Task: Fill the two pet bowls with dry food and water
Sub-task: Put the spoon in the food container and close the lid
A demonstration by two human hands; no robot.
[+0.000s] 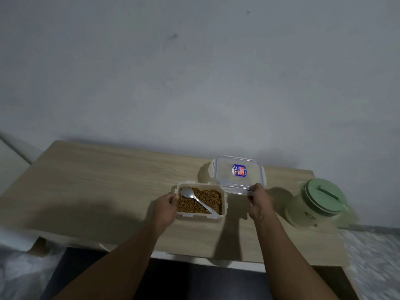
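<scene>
The dry food [208, 201], brown kibble, fills an open clear food container [200, 215] that stands on the bench [97, 180] between the two hands. It lies just to the right of the left grip [165, 205] and to the left of the right grip [259, 202], a little nearer the person than that one. A metal spoon [195, 199] lies on the kibble, its bowl at the end beside the left grip and its handle slanting away toward the container's near right corner. The left grip has its fingers curled round the container's left rim and holds it there. The right grip pinches the near edge of the clear lid [238, 176], thumb on top. The lid, with a small blue and red label, stretches away from that grip toward the wall [194, 72], beyond the container's far right corner; whether its far edge touches the bench cannot be told. Right of the right grip, well apart from it, stands a pale green lidded pot [318, 202].
</scene>
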